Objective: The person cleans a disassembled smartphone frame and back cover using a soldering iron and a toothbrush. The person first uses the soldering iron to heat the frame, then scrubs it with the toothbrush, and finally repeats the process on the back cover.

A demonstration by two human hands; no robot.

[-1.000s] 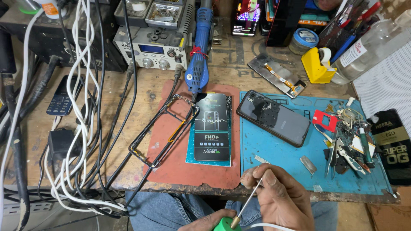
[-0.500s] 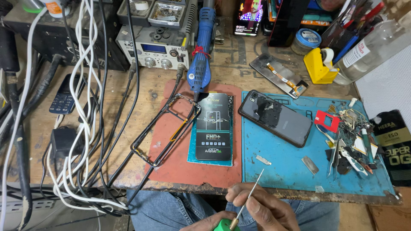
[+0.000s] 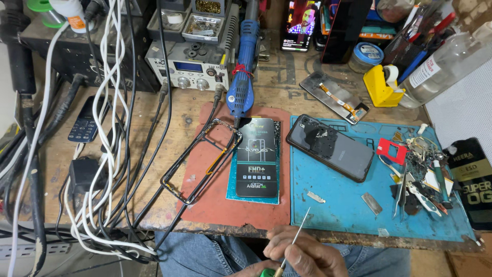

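Scarred wooden bench [image 3: 287,95]; right hand [image 3: 302,254] pinches thin metal probe [image 3: 294,238].

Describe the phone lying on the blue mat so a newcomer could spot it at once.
Find the blue work mat on the right half of the wooden bench. The dark phone lies slantwise at its upper left. Unlike the small scraps around it, it is large, glossy and has torn black patches on its back.

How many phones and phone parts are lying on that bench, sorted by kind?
Whole phones: 3, a keypad phone, a dark smartphone, a lit smartphone
Bare phone frames: 1
Boxed replacement screens: 1
Loose screen panels: 1
Total: 6
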